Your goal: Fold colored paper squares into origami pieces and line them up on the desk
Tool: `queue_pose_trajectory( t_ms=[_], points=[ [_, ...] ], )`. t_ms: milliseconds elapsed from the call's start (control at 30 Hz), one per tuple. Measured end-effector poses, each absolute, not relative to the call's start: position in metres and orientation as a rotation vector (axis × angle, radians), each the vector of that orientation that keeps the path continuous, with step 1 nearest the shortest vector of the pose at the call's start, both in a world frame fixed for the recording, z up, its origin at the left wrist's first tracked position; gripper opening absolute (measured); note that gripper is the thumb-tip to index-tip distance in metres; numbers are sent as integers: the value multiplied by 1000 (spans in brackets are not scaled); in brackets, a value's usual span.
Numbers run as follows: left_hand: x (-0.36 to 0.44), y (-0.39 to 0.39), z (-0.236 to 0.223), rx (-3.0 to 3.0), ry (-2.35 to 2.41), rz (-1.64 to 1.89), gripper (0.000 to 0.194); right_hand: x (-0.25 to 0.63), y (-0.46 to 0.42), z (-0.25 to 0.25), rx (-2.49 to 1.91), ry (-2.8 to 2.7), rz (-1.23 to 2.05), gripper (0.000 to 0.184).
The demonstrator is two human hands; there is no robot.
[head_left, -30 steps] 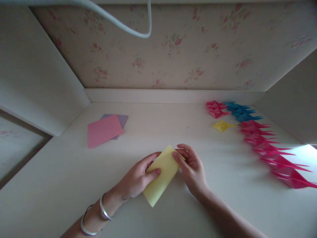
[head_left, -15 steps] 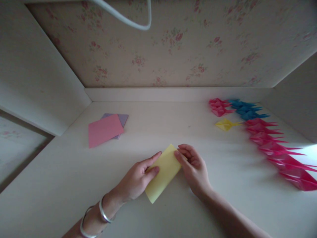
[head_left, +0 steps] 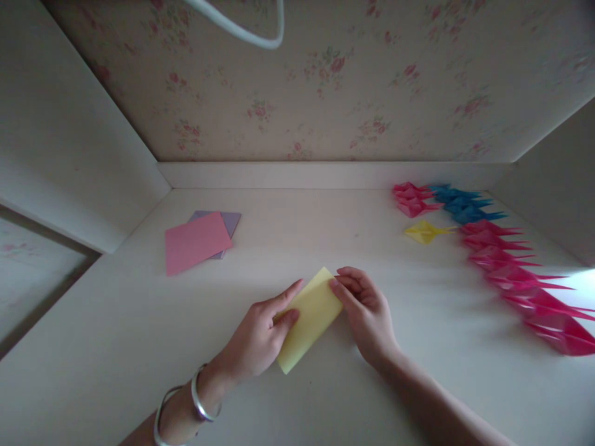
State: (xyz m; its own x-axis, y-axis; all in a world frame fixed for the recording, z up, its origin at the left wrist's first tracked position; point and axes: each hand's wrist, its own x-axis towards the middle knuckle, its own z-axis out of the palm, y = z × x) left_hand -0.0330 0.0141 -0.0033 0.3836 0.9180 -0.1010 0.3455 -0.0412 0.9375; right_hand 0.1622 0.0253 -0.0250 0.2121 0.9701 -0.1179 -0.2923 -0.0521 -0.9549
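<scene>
A pale yellow sheet of paper (head_left: 312, 316), folded into a long rectangle, is held at a slant between both hands in the lower middle of the head view. My left hand (head_left: 260, 334) grips its left side, thumb on top and the other fingers mostly hidden beneath. At the upper right corner, my right hand (head_left: 367, 316) pinches the edge between thumb and curled fingers. Two silver bangles (head_left: 202, 396) circle my left wrist.
On the white table (head_left: 297, 229), a pink paper sheet (head_left: 198, 244) overlaps purple paper (head_left: 231, 223) at left. Folded paper figures stand at right: several pink (head_left: 562, 331), several blue (head_left: 469, 207), one yellow (head_left: 424, 232). A white cable (head_left: 242, 36) hangs before the floral wall.
The paper and both hands have shifted slightly up and to the right, with the grip kept. The view has tilted a little, so the cable sits higher.
</scene>
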Motion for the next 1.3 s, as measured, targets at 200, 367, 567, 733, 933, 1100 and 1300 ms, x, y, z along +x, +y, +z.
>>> queue_pose_trajectory(
  t_ms=[200, 367, 567, 733, 933, 1100, 1300],
  points=[
    [-33, 13, -5, 1627, 1142, 718, 44, 162, 25, -24, -1158, -801, 1212, 27],
    [-33, 14, -4, 1630, 1124, 721, 45, 163, 24, -24, -1158, -811, 1203, 27],
    [-32, 13, 1, 1601, 1134, 700, 45, 165, 25, -26, -1162, -809, 1198, 27],
    [-33, 12, 0, 1606, 1168, 700, 44, 166, 25, -25, -1164, -799, 1195, 28],
    [-35, 12, -1, 1688, 1209, 791, 39, 165, 25, -22, -1136, -755, 1245, 32],
    [-35, 12, -1, 1717, 1205, 799, 39, 165, 25, -21, -1144, -711, 1295, 33],
    [-34, 13, 0, 1696, 1225, 783, 39, 166, 26, -21, -1137, -696, 1268, 34]
  ],
)
